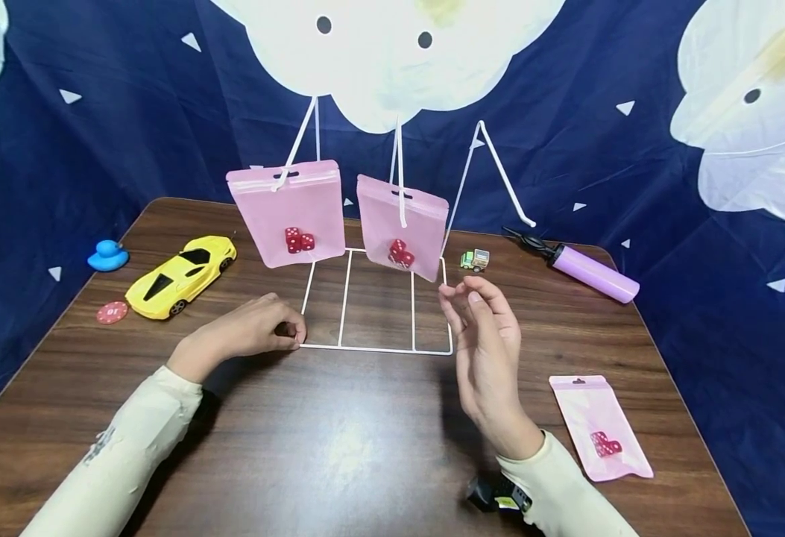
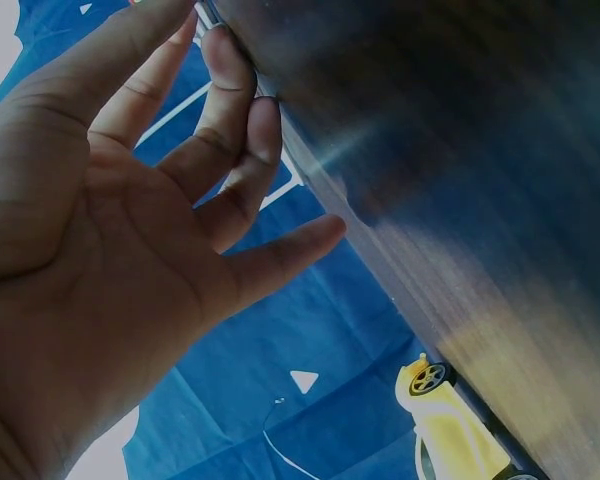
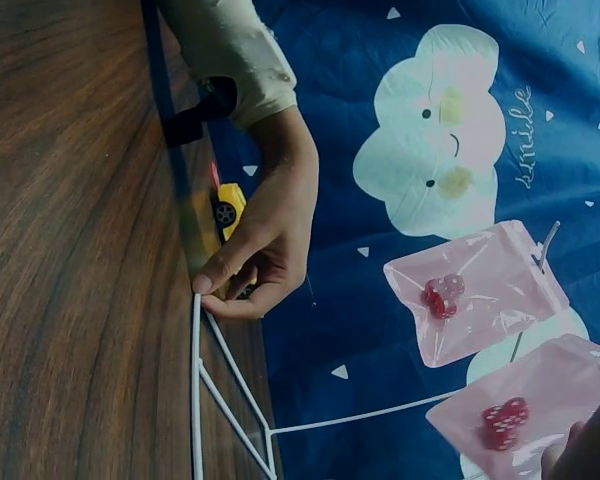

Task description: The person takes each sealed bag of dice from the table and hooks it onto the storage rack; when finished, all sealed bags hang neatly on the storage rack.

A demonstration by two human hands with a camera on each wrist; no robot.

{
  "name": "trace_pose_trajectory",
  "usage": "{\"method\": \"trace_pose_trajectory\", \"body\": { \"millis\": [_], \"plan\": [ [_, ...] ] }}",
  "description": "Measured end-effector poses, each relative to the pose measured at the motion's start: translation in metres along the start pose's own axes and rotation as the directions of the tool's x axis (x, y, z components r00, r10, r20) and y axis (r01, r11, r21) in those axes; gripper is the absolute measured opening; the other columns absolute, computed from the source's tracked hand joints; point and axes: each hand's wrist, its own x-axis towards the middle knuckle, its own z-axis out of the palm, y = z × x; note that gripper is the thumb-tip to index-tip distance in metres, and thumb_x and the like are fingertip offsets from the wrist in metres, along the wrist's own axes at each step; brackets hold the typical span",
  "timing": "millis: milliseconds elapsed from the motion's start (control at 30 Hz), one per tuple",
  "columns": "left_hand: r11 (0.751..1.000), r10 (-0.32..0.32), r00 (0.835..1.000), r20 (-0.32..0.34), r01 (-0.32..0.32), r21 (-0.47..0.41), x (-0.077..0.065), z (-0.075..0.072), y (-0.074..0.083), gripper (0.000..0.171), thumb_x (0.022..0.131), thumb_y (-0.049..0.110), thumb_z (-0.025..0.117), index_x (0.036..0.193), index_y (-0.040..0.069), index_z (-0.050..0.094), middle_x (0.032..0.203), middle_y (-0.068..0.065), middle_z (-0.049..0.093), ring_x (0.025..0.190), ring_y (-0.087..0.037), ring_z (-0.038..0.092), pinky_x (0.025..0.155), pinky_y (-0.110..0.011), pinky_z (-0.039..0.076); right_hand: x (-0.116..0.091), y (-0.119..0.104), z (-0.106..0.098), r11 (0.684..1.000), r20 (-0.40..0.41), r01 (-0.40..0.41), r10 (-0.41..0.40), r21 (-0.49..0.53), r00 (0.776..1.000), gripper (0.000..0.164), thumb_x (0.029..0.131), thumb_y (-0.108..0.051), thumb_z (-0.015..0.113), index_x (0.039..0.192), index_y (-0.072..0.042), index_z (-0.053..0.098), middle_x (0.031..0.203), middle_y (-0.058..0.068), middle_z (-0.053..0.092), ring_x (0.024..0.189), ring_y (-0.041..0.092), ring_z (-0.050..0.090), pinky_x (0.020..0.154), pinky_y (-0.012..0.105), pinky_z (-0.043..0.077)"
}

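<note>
A white wire rack (image 1: 375,349) stands on the table, its hooked arms rising at the back. My left hand (image 1: 254,328) pinches the front left corner of its base between thumb and fingers, as the right wrist view also shows. From the left hook hangs a pink zip bag (image 1: 258,216) with red dice (image 1: 294,242) in it. The middle hook carries another pink bag (image 1: 379,216) with red dice (image 1: 401,256). My right hand (image 1: 489,350) is raised at the rack's right side, fingers loosely bent and holding nothing, fingertips near that bag's lower right corner.
On the right lies a third pink bag (image 1: 583,410) with red dice, below a purple pump (image 1: 596,274). A tiny toy truck (image 1: 475,259) sits behind the right hand. At left are a yellow car (image 1: 180,280), blue duck (image 1: 107,256) and red chip (image 1: 112,312).
</note>
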Motion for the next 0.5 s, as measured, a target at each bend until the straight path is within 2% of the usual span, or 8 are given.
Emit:
{"method": "trace_pose_trajectory", "body": {
  "millis": [333,500],
  "plan": [
    [1.000,0.024,1.000,-0.008,-0.024,-0.003,-0.0011,-0.0006,0.0004,0.026,0.088,0.009,0.084,0.080,0.029,0.069,0.079,0.016,0.057,0.081,-0.012,0.054,0.085,-0.042,0.039,0.0001,0.0048,-0.0020,0.998,0.003,-0.036,0.036,-0.053,0.999,0.027,0.109,0.005,0.046,0.107,-0.005,0.071,0.104,0.010,0.066,0.103,0.023,0.075,0.107,0.039,0.055],
    [0.998,0.059,0.997,-0.048,-0.059,-0.010,-0.0019,0.0016,-0.0031,0.027,0.086,0.008,0.084,0.080,0.030,0.069,0.078,0.015,0.055,0.081,-0.014,0.051,0.079,-0.043,0.039,0.0004,0.0043,-0.0033,0.998,0.027,-0.018,0.019,-0.057,0.999,0.025,0.109,0.004,0.047,0.107,-0.005,0.070,0.104,0.010,0.066,0.102,0.023,0.075,0.105,0.039,0.056]
  ]
}}
